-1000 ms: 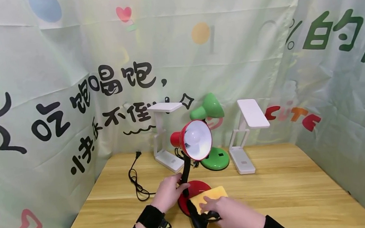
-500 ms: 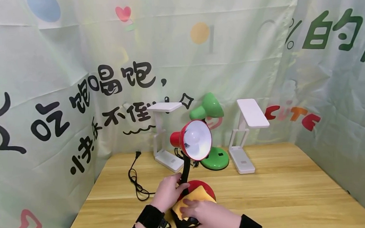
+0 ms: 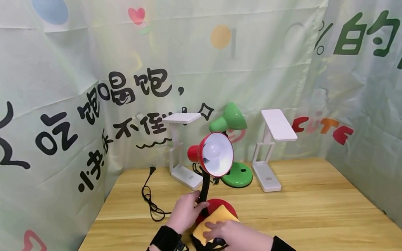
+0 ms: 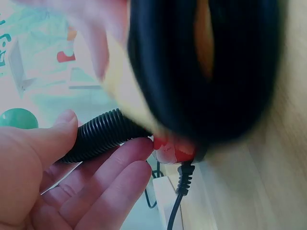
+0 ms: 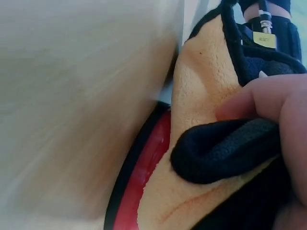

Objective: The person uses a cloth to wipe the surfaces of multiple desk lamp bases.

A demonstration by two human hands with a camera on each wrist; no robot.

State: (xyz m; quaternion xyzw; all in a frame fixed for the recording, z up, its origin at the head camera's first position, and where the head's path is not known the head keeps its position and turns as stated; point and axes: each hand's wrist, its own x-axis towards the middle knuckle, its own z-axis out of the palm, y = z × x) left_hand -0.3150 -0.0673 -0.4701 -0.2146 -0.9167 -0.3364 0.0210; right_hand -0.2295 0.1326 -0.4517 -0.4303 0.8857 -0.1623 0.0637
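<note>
A red desk lamp point(image 3: 194, 153) with a white-lined shade stands at the front of the table, its round red base point(image 3: 215, 205) partly covered. My left hand point(image 3: 183, 214) grips its black ribbed gooseneck point(image 4: 103, 134) low down, thumb on one side and fingers on the other. In my right hand point(image 3: 242, 239) is a yellow cloth point(image 3: 218, 217) with black edging and a dark side. The cloth lies over the front of the base, my fingers pressing it there and some of it bunched. In the right wrist view, the base's red rim point(image 5: 148, 163) shows beside the cloth point(image 5: 206, 76).
Behind stand a green desk lamp point(image 3: 239, 175) and two white folding lamps, one at left point(image 3: 187, 177) and one at right point(image 3: 267, 179). A black power cord with plug point(image 3: 148, 199) lies coiled left of my left hand. Printed curtains point(image 3: 251, 40) enclose the wooden table point(image 3: 319, 210).
My right hand and the cloth moved left across the red base, then slightly back right. The left hand and the lamp stayed in place.
</note>
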